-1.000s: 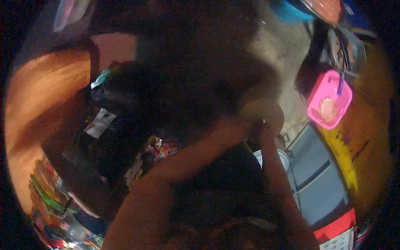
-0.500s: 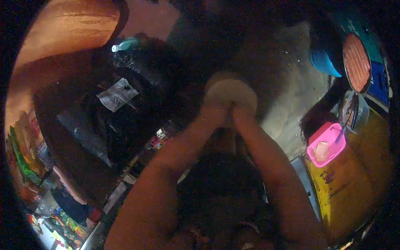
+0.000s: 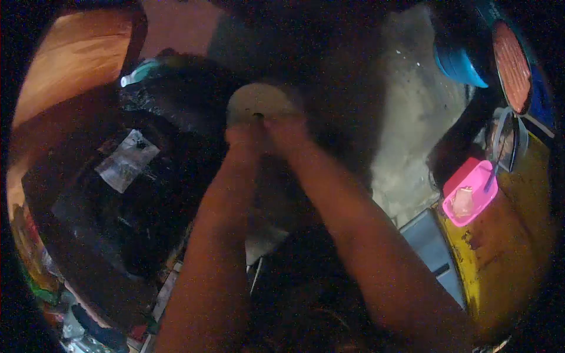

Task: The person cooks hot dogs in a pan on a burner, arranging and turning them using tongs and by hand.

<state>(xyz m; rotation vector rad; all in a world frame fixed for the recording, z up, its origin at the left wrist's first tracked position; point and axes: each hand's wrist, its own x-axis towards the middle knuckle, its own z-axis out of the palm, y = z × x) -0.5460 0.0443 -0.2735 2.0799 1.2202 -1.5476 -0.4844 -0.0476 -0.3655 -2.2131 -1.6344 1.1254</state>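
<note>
Head view, dim, grainy, some blur about the hands. 2 bare forearms run up from the bottom of the frame and close in on each other above the middle. Left hand (image 3: 242, 136) and right hand (image 3: 287, 130) side by side, gripping the near edge of a pale round disc (image 3: 259, 99), upper centre of the frame. Fingers look closed on it; cannot tell them apart 1 by 1, too dark and smeared. Disc lies just beyond the hands, a small dark mark at its lower edge; its right side fades into shadow.

Left half of frame: dark, shiny heap with a pale packet (image 3: 128, 160) on it, well apart from the hands. Bottle (image 3: 144, 72), teal with white cap, tilted, upper left. Orange surface (image 3: 79, 59) behind, far upper left. Mixed clutter at lower left, too small to sort.

Right half: strip of grey floor (image 3: 406, 112), lit. Blue tub (image 3: 461, 66) at upper right, near an oval reddish ribbed tray (image 3: 513, 67). Clear container (image 3: 507, 141) below the tray. Pink basket (image 3: 487, 174) on a worn yellow table (image 3: 506, 259), 1 pale piece (image 3: 462, 202) inside. Grey panel (image 3: 428, 244) left of the table.
</note>
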